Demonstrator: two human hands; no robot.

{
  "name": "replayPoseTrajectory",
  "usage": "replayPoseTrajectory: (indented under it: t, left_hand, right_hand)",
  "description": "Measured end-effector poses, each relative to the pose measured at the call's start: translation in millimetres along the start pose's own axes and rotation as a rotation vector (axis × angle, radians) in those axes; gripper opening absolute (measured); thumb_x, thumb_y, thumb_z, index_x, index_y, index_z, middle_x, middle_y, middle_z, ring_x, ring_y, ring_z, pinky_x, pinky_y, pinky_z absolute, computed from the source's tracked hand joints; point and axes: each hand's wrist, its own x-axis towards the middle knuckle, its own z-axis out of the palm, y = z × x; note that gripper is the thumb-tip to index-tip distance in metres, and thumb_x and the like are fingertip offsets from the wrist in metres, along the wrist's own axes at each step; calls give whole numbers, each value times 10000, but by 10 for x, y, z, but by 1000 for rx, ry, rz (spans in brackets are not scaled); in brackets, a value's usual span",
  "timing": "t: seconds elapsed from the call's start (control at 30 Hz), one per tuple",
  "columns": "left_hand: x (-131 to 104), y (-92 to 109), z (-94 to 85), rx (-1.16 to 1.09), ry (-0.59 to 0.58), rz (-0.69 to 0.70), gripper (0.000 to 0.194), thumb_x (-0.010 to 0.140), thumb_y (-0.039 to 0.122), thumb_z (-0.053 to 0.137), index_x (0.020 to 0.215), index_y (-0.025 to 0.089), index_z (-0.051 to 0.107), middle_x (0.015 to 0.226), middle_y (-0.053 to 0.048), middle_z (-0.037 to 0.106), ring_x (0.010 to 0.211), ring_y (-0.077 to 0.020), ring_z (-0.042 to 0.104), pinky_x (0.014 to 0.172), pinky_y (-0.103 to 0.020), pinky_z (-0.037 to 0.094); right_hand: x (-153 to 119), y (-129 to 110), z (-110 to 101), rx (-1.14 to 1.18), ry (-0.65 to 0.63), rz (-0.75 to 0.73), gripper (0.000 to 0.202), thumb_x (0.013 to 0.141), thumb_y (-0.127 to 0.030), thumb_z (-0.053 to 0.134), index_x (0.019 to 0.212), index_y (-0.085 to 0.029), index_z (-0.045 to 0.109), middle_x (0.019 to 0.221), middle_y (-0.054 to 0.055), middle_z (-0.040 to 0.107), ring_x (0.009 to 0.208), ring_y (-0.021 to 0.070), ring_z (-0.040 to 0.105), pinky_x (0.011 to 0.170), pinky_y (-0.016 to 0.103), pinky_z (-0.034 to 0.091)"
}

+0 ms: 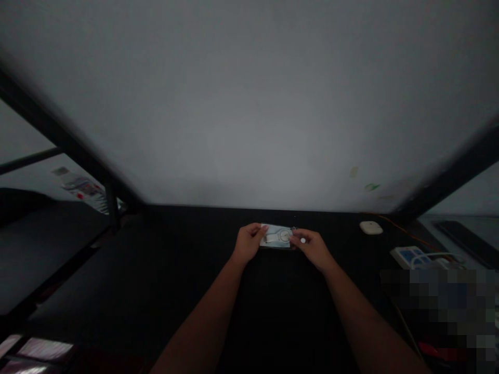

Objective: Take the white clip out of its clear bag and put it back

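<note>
A small flat clear packet (278,235) with pale contents and a round, coil-like shape near its right end is held just above or on the black tabletop (187,291). My left hand (248,243) pinches its left end, thumb on top. On the other side, my right hand (312,246) has closed fingers at the right end. A small round white spot (303,240) shows at the right fingers; what it is I cannot make out. The dim light hides the packet's finer details.
Toward the right back lies a white earbud case (371,227). Nearer stands a power strip (409,256) with a white cable plugged in. A pale wall (249,104) rises behind the table, and dark frame bars (89,161) slant at both sides.
</note>
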Motion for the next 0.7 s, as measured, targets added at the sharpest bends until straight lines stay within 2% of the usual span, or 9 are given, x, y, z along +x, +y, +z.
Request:
replayPoseTrajectory:
  t: [0.13, 0.23, 0.3, 0.4, 0.5, 0.6, 0.7]
  left_hand:
    - [-23, 35, 7, 89, 7, 41, 393, 739, 553, 726, 746, 160, 723, 683, -34, 725, 589, -161, 622, 539, -250, 455]
    - [-26, 48, 22, 107, 6, 48, 372, 754, 537, 717, 743, 165, 719, 703, -35, 730, 617, -170, 635, 553, -254, 462]
    - [-18, 49, 23, 110, 21, 53, 375, 756, 541, 711, 734, 168, 713, 690, -28, 720, 618, -169, 629, 551, -253, 457]
    - [10, 47, -5, 96, 63, 53, 399, 746, 562, 709, 742, 163, 714, 661, -19, 698, 593, -156, 604, 537, -246, 439]
    - [54, 38, -70, 72, 141, 44, 423, 724, 577, 720, 750, 155, 716, 656, -19, 689, 584, -148, 590, 531, -239, 425]
    - [100, 21, -151, 69, 247, 18, 437, 700, 585, 737, 734, 150, 711, 654, -20, 687, 585, -148, 585, 525, -235, 418]
    - [132, -5, -213, 121, 316, 1, 417, 713, 564, 735, 727, 148, 711, 643, -22, 684, 588, -153, 588, 532, -236, 415]
  right_hand:
    - [14, 5, -20, -113, 3, -59, 280, 684, -480, 788, 717, -208, 735, 842, 48, 718, 745, 195, 649, 673, 327, 536]
    - [23, 32, -29, 7, 8, -45, 304, 651, -502, 816, 703, -212, 742, 1029, 71, 689, 884, 216, 653, 682, 317, 559]
    - [27, 50, -30, 122, 9, -10, 317, 614, -502, 845, 722, -217, 757, 1082, 70, 671, 934, 231, 647, 669, 316, 577]
    - [35, 67, -35, 280, 52, 36, 332, 570, -479, 877, 733, -213, 764, 1062, 60, 685, 916, 224, 647, 676, 321, 585]
    - [58, 82, -72, 403, 104, 103, 321, 587, -448, 872, 768, -209, 757, 945, 51, 724, 849, 200, 656, 671, 306, 567]
    - [95, 114, -155, 503, 180, 150, 279, 623, -423, 848, 785, -230, 730, 866, 31, 737, 792, 189, 664, 595, 277, 538]
    - [136, 164, -251, 565, 262, 150, 262, 656, -429, 817, 808, -249, 702, 871, 29, 742, 751, 195, 675, 519, 268, 506]
